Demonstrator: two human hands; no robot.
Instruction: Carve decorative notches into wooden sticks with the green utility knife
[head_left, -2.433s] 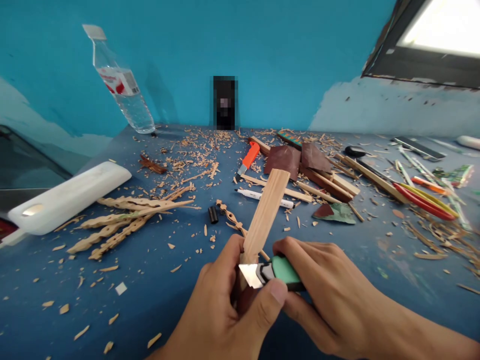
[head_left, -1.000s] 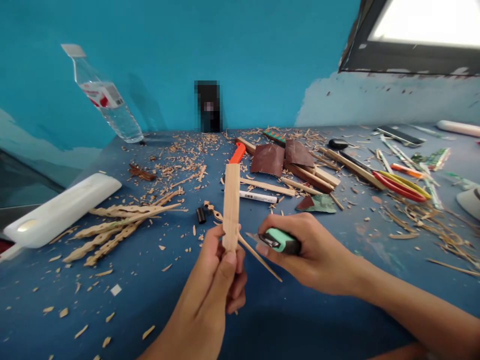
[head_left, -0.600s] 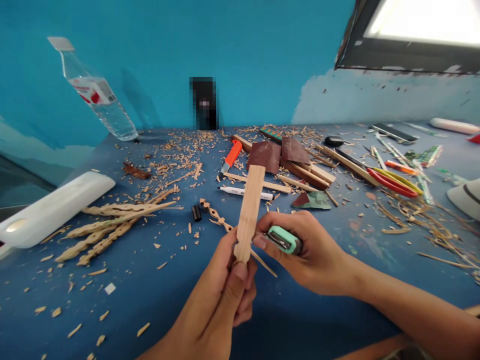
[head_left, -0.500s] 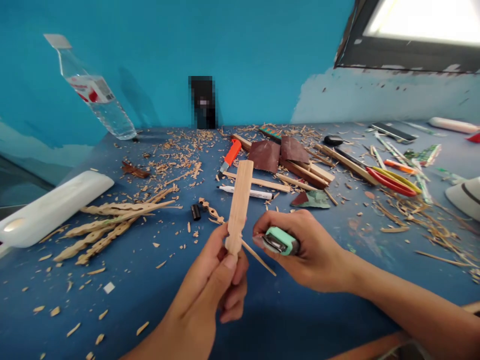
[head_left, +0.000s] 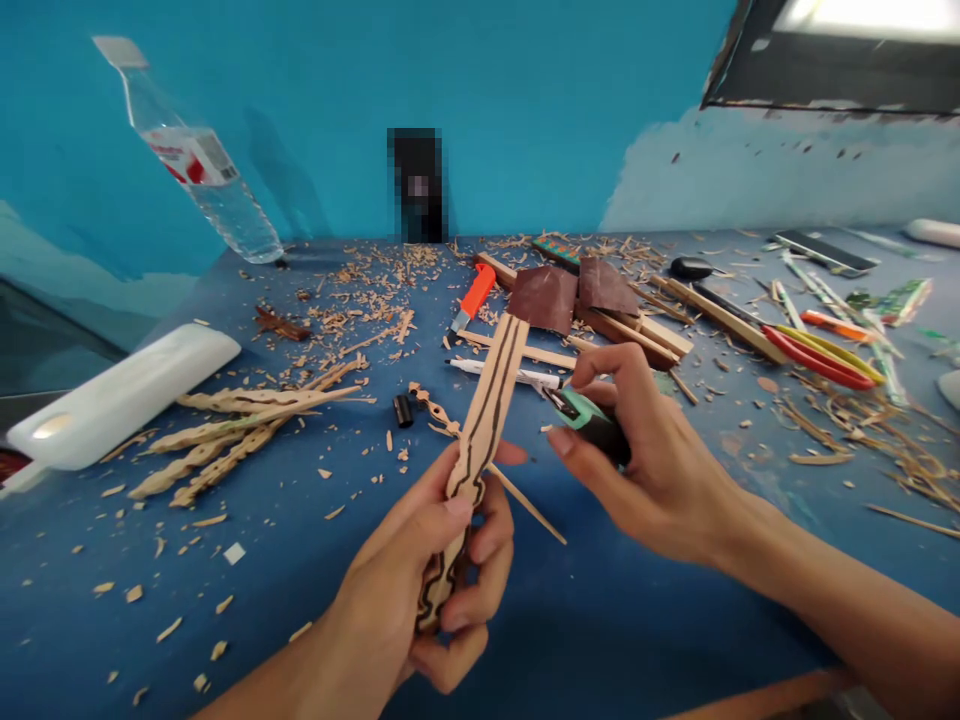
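My left hand [head_left: 442,575] is closed round the lower end of a flat wooden stick [head_left: 487,400] that points up and away, its face marked with dark wavy lines. My right hand [head_left: 645,460] grips a mint-green utility knife [head_left: 581,412] just right of the stick, apart from it, with the index finger raised. Both hands hover above a blue table [head_left: 315,610] strewn with wood shavings. A thin carved wooden piece [head_left: 435,412] and a black marker cap [head_left: 403,410] lie just behind the stick.
Carved twisted sticks [head_left: 240,430] and a white case [head_left: 120,395] lie at left, with a water bottle [head_left: 202,165] leaning on the wall. Behind: orange knife [head_left: 474,295], white marker [head_left: 510,372], sandpaper sheets [head_left: 562,292], wood strips. Red and yellow tools [head_left: 825,355] lie at right.
My left hand has turned the stick so its line-marked face shows and now holds it lower down. The right hand with the knife has lifted slightly away from the stick.
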